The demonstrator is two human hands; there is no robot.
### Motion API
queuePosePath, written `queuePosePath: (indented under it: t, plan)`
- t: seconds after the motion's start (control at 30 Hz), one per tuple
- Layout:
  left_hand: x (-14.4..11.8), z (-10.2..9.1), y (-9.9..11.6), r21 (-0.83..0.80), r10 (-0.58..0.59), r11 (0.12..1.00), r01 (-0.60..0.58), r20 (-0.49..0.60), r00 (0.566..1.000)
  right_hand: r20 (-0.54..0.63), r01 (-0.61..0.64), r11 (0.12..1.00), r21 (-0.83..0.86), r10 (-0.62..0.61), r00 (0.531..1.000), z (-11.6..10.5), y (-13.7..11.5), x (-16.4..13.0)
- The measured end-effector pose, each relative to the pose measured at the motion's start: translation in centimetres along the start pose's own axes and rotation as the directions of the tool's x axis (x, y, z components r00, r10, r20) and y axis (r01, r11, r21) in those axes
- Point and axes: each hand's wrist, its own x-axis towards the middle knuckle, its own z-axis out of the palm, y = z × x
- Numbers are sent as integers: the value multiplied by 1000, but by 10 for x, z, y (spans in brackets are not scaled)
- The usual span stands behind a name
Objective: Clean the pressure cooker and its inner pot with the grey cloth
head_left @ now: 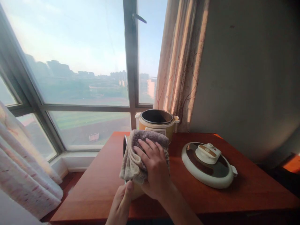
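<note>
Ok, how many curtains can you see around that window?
2. One curtain hangs right of the window, behind the cooker base on the table. The other curtain is at the lower left edge. More may hang out of frame.

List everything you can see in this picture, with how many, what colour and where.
cloth: one, grey-brown, draped over a metal pot near the table's front
metal pot: one, silvery, mostly hidden under the cloth
cooker body: one, yellow and cream, open, at the table's back by the window
cooker lid: one, white and brown, lying on the table to the right
table: one, reddish wood
curtains: patterned pale, right of window and at lower left
right hand: pressed on the cloth
left hand: at the pot's lower edge
</note>
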Motion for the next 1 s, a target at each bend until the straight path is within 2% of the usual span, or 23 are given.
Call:
queuePosePath:
  t: [0.1,0.2,0.3,0.37,0.47,0.63,0.73,0.87,1.0]
  plan:
    - [-3,-4,3,-15,-83,996,84,71,994,105,-79,996,38,75,992,-20,1,46]
    - [-3,-6,-1,-34,-134,990,136,49,990,257,-138,990,3,132,957,-28,5,79]
    - [-4,-2,-14,-103,-161,981,163,29,987,355,-172,984,-42,175,918,-27,10,98]
    - [-8,2,-26,-131,-136,982,134,-6,991,388,-194,979,-63,203,899,-23,13,105]
    - [-18,6,-47,-82,-27,996,21,-75,997,418,-219,972,-81,233,878,-18,16,111]
    - [-21,-4,-81,105,207,973,-206,1,978,381,-193,978,-78,208,901,-14,18,109]
    - [-17,-9,-95,153,285,947,-281,-6,958,314,-157,984,-83,175,933,-15,15,102]
    - [-14,-11,-101,170,286,947,-272,-65,956,205,-104,993,-62,115,972,-15,9,84]
    - [-14,-10,-92,153,197,971,-184,-77,977,127,-72,997,-42,77,989,-10,1,54]
